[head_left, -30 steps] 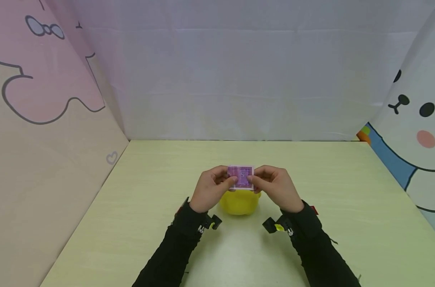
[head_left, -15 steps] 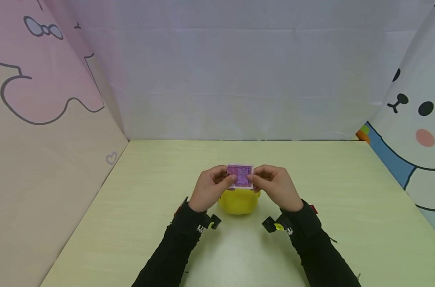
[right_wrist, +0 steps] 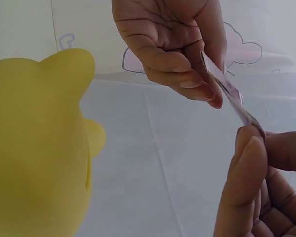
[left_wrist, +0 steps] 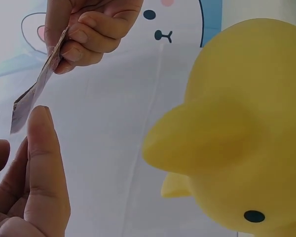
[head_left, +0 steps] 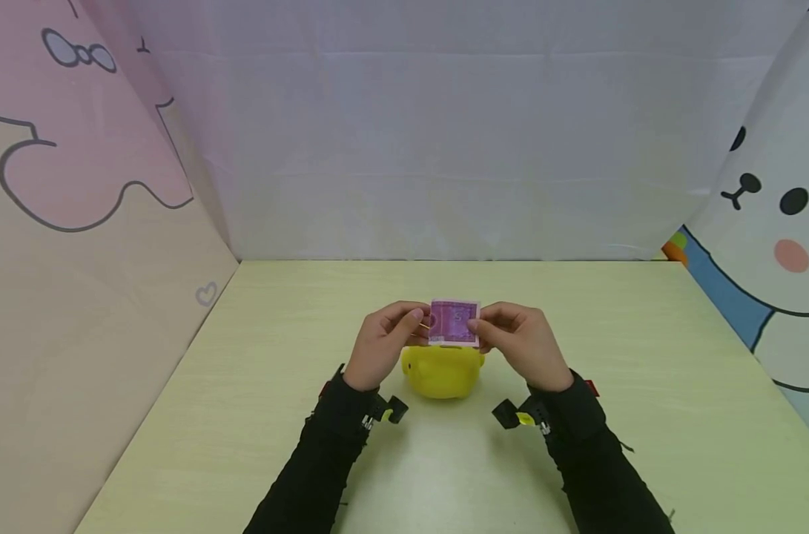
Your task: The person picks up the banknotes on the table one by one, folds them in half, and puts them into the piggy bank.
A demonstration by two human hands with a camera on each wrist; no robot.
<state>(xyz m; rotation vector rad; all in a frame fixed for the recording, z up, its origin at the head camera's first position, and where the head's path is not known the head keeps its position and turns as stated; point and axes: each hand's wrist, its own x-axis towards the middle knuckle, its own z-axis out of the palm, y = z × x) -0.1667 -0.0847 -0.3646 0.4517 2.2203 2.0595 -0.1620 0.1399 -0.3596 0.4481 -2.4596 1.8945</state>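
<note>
A small folded purple banknote [head_left: 454, 323] with a 5 on it is held up over a yellow piggy bank [head_left: 443, 373]. My right hand [head_left: 527, 347] pinches its right edge between thumb and index finger. At the left edge is my left hand [head_left: 380, 346], its thumb raised off the paper and apart from the index finger. In the left wrist view, the near end of the banknote [left_wrist: 32, 98] stands by that index fingertip. The piggy bank [right_wrist: 34, 148] fills the left of the right wrist view, beside the hands.
Around the piggy bank spreads a pale yellow tabletop [head_left: 297, 319]. A white cloth backdrop [head_left: 391, 148] hangs behind it, with printed cartoon panels at both sides. Small black wrist cameras [head_left: 507, 414] stick out from the dark sleeves.
The banknote has shifted slightly right and up with my right hand. My left thumb has come off its face, and my left hand has moved slightly left, uncovering more of the piggy bank.
</note>
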